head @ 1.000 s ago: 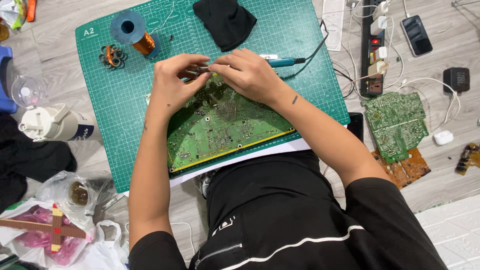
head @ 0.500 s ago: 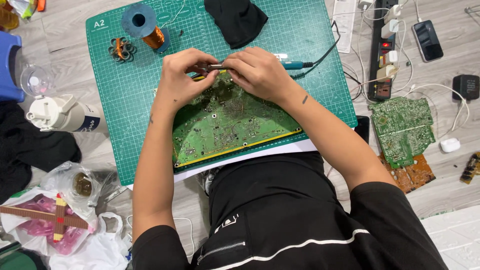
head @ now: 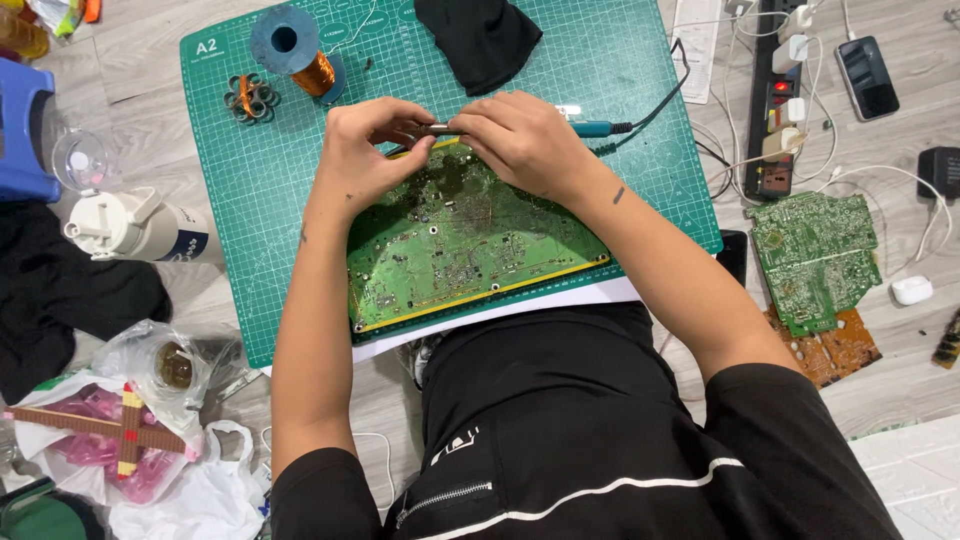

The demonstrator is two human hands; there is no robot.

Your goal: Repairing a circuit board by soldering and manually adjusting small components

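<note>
While both hands meet over the far edge of a green circuit board (head: 470,240), the left hand (head: 365,160) has its grip pinched shut on the metal front of a soldering iron (head: 440,129), thumb and fingertips closed around the slim barrel. The right hand (head: 515,140) covers the iron's middle, its fingers curled tight over the shaft, while the teal handle (head: 590,128) sticks out to the right with a black cable trailing off. The circuit board lies directly beneath and near of both hands, tilted on a green cutting mat (head: 620,60), its near edge resting on white paper. On the far left of the mat stands a spool of copper wire (head: 300,50), with a small wound coil (head: 250,97) just left of it; a black cloth (head: 485,38) lies at the far edge. Left of the mat a white bottle (head: 130,225) lies on its side. A clear plastic bag (head: 165,365) at near left holds a small round jar. Right of the mat lie a second green board (head: 815,255) and a power strip (head: 775,90).
</note>
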